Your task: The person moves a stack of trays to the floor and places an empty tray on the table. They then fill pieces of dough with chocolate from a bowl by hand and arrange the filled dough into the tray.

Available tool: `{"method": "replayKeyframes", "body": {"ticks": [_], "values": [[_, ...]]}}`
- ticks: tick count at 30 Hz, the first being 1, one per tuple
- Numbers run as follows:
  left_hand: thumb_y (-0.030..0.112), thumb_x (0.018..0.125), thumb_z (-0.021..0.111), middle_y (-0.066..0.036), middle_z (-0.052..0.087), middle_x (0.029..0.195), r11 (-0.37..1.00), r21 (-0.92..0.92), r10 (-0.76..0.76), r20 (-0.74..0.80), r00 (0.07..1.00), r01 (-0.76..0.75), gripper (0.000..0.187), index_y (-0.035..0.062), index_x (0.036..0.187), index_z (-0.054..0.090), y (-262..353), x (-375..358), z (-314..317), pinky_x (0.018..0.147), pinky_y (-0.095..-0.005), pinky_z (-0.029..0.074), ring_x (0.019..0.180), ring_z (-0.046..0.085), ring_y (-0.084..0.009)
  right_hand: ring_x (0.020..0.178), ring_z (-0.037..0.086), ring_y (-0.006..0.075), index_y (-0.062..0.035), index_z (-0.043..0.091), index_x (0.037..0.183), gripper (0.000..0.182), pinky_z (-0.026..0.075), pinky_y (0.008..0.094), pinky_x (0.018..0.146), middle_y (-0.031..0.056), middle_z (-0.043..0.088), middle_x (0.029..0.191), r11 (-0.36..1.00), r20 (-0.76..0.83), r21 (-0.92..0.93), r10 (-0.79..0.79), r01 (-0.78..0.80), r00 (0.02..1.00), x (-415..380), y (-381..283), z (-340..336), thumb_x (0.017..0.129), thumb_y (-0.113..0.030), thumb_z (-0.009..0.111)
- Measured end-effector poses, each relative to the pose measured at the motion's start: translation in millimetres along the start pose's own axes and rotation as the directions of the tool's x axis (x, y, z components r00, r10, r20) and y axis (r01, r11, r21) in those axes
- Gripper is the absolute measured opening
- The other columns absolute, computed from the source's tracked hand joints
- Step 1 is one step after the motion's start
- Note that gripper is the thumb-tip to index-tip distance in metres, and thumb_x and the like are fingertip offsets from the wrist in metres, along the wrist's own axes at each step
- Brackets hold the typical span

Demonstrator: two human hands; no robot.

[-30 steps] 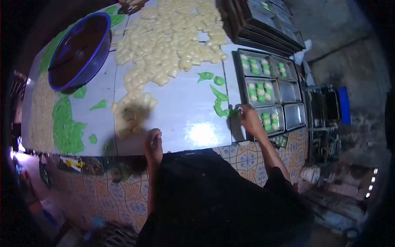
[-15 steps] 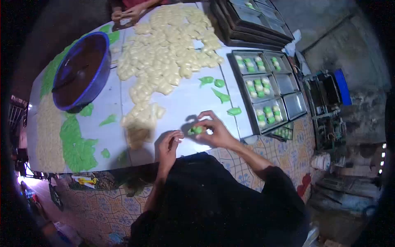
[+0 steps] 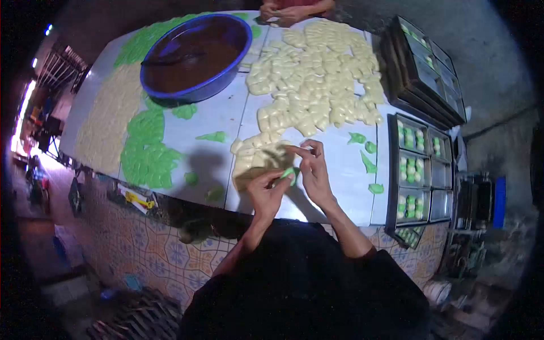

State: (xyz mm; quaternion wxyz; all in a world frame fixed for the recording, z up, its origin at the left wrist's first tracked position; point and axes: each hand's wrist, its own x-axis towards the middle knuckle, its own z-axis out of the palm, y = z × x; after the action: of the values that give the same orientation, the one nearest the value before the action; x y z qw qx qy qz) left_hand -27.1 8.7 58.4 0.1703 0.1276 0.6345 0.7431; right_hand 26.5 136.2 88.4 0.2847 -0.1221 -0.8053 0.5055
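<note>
Over the near edge of the table, my left hand pinches a small piece of green dough between thumb and fingers. Just to its right is my right hand, its fingers apart and reaching leftward over the cream dough. The near end of the cream dough pieces lies right behind and beside both hands, partly in their shadow. A few loose green dough pieces rest on the white tabletop to the right.
A blue basin of brown filling stands at the back left, beside green dough and cream dough. Trays with green and white balls are at the right, stacked trays behind. Another person's hands work across the table.
The view has turned, so the table appears shifted right. The green dough has passed from my right hand to my left, and my right hand now reaches over the cream dough.
</note>
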Motion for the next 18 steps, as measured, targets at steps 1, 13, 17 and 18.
{"method": "replayKeyframes", "body": {"ticks": [1, 13, 17, 18], "values": [[0.001, 0.084, 0.066, -0.006, 0.067, 0.086, 0.922, -0.362, -0.095, 0.124, 0.988, 0.134, 0.012, -0.0046, 0.094, 0.067, -5, 3, -2, 0.078, -0.0244, 0.049, 0.083, 0.061, -0.0113, 0.115, 0.038, 0.0273, -0.0048, 0.063, 0.117, 0.045, 0.035, 0.0381, 0.095, 0.0141, 0.046, 0.117, 0.989, 0.051, 0.151, 0.0, -0.008, 0.999, 2, -20, 9, 0.097, -0.04, 0.043], [0.075, 0.085, 0.031, -0.024, 0.06, 0.117, 0.912, -0.395, 0.109, 0.495, 0.862, 0.111, 0.097, -0.0119, 0.124, 0.049, 67, 234, -49, 0.095, -0.0483, 0.043, 0.107, 0.059, -0.0318, 0.119, 0.044, 0.0212, -0.0226, 0.003, 0.151, 0.109, 0.044, 0.038, 0.09, 0.0057, 0.026, 0.147, 0.472, 0.338, 0.789, 0.203, -0.394, 0.919, 50, 27, 50, 0.073, -0.067, 0.064], [0.068, 0.092, 0.023, -0.016, 0.066, 0.108, 0.66, 0.716, 0.132, 0.187, 0.973, -0.227, 0.086, -0.0062, 0.119, 0.056, 38, 412, -101, 0.095, -0.0427, 0.042, 0.101, 0.061, -0.0319, 0.121, 0.042, 0.0204, -0.0214, 0.004, 0.151, 0.099, 0.046, 0.0357, 0.087, 0.0074, 0.027, 0.146, 0.562, 0.24, 0.756, 0.237, -0.334, 0.941, 53, 47, 57, 0.081, -0.058, 0.063], [0.069, 0.092, 0.022, -0.014, 0.068, 0.102, 0.714, 0.643, 0.17, 0.222, 0.96, -0.276, 0.087, -0.0068, 0.113, 0.06, -13, 453, -114, 0.091, -0.0442, 0.045, 0.096, 0.063, -0.032, 0.121, 0.043, 0.0211, -0.0202, 0.005, 0.151, 0.095, 0.046, 0.0343, 0.086, 0.0083, 0.029, 0.145, 0.511, 0.252, 0.776, 0.287, -0.37, 0.924, 53, 52, 60, 0.084, -0.054, 0.062]]}}
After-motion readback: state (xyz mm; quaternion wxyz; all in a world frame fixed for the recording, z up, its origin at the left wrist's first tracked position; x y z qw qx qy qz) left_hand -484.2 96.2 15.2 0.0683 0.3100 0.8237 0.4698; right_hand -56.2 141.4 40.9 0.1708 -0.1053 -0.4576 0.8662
